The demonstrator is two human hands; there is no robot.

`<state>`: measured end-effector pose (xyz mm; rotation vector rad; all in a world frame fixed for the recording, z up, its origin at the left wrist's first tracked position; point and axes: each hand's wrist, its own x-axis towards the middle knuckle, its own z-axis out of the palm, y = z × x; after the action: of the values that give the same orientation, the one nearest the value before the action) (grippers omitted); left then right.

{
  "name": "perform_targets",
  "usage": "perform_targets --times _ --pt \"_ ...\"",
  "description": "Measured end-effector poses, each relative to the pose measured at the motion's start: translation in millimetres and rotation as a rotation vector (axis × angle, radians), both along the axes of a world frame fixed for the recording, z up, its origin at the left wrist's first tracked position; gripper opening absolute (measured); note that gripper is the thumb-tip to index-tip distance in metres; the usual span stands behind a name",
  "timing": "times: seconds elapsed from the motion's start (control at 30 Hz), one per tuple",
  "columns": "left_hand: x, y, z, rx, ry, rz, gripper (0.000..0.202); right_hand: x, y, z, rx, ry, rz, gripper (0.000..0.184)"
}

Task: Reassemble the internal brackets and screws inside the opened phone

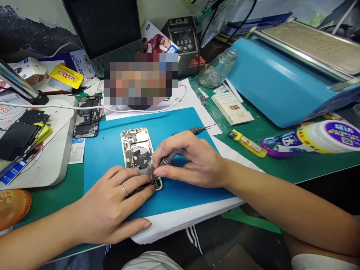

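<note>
An opened smartphone (139, 146), its inner boards and a round coil area bare, lies on the blue mat (180, 120). My left hand (118, 202) lies across the phone's lower end, fingers stretched out and thumb on the mat; a ring is on one finger. Over the phone's lower right edge, my right hand (194, 159) is closed around a grey screwdriver (197, 129), whose slim tip points away to the upper right. The thumb and index finger of that hand pinch together at the phone's edge; whether a thin film is between them I cannot make out.
Another opened phone (87, 116) lies beyond the mat's left edge. A glass jar (215, 71), a cigarette pack (232, 108), a yellow utility knife (247, 143) and a white-purple bottle (312, 138) stand or lie right. A white cable (118, 110) crosses behind the mat.
</note>
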<state>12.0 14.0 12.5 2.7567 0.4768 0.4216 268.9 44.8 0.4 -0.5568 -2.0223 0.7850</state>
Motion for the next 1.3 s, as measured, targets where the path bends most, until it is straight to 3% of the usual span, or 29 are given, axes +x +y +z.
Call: perform_targets --times 0.47,0.83,0.93,1.1,1.3 --pt "1 0 0.6 -0.005 0.007 0.004 0.047 0 0 0.8 -0.001 0.053 -0.006 0.025" --pt "2 1 3.2 0.014 0.013 0.014 0.046 5 -4 4.2 0.075 0.146 -0.2 0.02" --pt "2 1 3.2 0.018 0.004 0.016 0.046 7 -4 7.3 0.119 0.058 -0.149 0.02" --pt "2 2 2.5 0.014 -0.004 0.01 0.044 8 -1 12.7 0.325 -0.295 0.005 0.019" --pt "1 1 1.3 0.011 -0.018 0.018 0.042 9 0 12.5 0.339 -0.505 0.063 0.016"
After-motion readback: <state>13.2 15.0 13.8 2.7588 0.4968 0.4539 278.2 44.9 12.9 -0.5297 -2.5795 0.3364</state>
